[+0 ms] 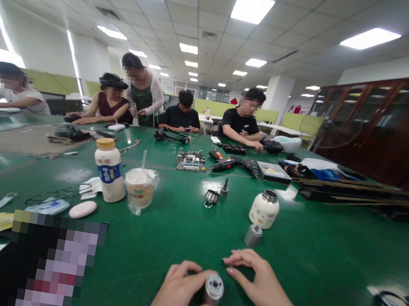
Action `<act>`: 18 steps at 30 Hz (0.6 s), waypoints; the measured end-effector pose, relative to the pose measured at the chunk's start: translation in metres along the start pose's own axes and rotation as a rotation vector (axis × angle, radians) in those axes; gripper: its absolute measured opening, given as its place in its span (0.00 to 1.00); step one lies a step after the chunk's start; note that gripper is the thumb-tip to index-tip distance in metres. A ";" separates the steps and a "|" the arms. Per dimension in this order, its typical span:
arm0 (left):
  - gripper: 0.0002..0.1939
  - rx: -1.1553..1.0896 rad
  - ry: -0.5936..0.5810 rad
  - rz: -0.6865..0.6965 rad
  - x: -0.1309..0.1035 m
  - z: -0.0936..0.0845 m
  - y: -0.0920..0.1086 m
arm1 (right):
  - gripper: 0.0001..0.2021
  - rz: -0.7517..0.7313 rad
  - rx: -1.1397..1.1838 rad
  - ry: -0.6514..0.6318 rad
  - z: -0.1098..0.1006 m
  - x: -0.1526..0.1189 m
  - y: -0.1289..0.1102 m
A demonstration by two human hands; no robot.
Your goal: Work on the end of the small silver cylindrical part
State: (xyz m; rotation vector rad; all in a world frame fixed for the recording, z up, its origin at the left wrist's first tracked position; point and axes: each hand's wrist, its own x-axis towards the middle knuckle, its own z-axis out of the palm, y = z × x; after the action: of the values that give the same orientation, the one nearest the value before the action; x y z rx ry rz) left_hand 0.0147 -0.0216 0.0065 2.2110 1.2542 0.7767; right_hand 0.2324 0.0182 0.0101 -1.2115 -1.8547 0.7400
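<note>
My left hand (180, 298) is wrapped round a short metal cylinder (213, 289) standing upright on the green table. Its top face is silver-grey with a dark hole in the middle. To the right of it my right hand (258, 285) hovers low over the table, thumb and fingers apart and nothing visible between them. Beyond my right fingertips stands a second grey metal cylinder (253, 235) with a small projection on top. Just behind that is a cream round jar (264, 209) with a drawn face and an open metal neck.
A small metal cup-like part (211, 197) and a dark bit (225, 188) lie ahead. Farther back are a circuit board (191, 160) and power drills (222, 164). On the left stand a bottle (109, 171) and a lidded drink cup (139, 189). Several people are around the far side.
</note>
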 end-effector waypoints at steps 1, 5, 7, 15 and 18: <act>0.21 0.000 -0.004 0.000 0.000 0.000 0.000 | 0.03 -0.007 -0.032 -0.010 0.001 0.000 0.004; 0.21 -0.003 -0.006 -0.005 0.000 -0.001 0.001 | 0.03 0.016 0.013 0.006 0.003 -0.001 -0.001; 0.21 -0.010 -0.001 -0.004 0.000 -0.002 0.001 | 0.04 0.025 0.103 0.043 0.002 -0.003 -0.015; 0.20 0.012 -0.010 0.030 0.001 0.001 -0.005 | 0.04 -0.062 0.082 -0.032 0.016 -0.015 -0.051; 0.21 0.039 -0.034 0.050 0.003 0.003 -0.008 | 0.02 -0.048 0.032 0.029 0.017 -0.013 -0.046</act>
State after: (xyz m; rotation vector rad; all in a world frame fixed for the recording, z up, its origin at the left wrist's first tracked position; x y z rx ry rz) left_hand 0.0134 -0.0155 0.0004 2.2850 1.2116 0.7368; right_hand 0.1991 -0.0122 0.0340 -1.1479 -1.8353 0.7193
